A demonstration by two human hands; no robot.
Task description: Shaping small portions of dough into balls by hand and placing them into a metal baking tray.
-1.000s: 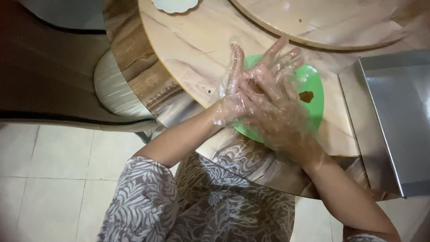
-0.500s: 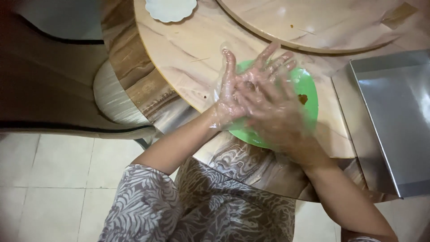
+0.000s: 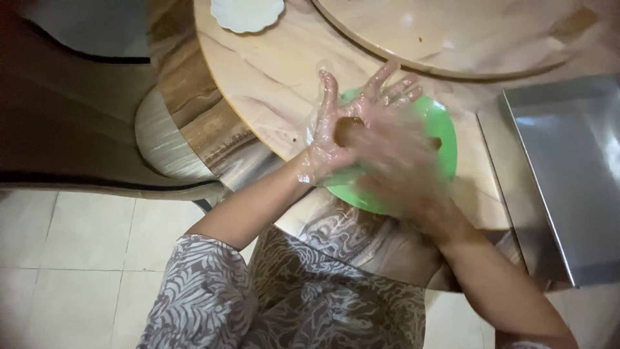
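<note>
Over the round green plastic plate (image 3: 445,139) on the marble-patterned table (image 3: 271,77), the gloved left hand (image 3: 342,132) lies open under a small brown dough lump (image 3: 349,126) while the blurred right hand (image 3: 397,158) presses flat on it, so the sticky lump could smear or slip out.

A round wooden counter (image 3: 271,71) with a pale marbled top fills the upper part of the view, and a raised round turntable (image 3: 452,32) sits on it. A chair with a pale cushioned seat (image 3: 161,145) stands tucked just beside the edge. The floor (image 3: 71,258) is light square tile, dimly lit.
</note>
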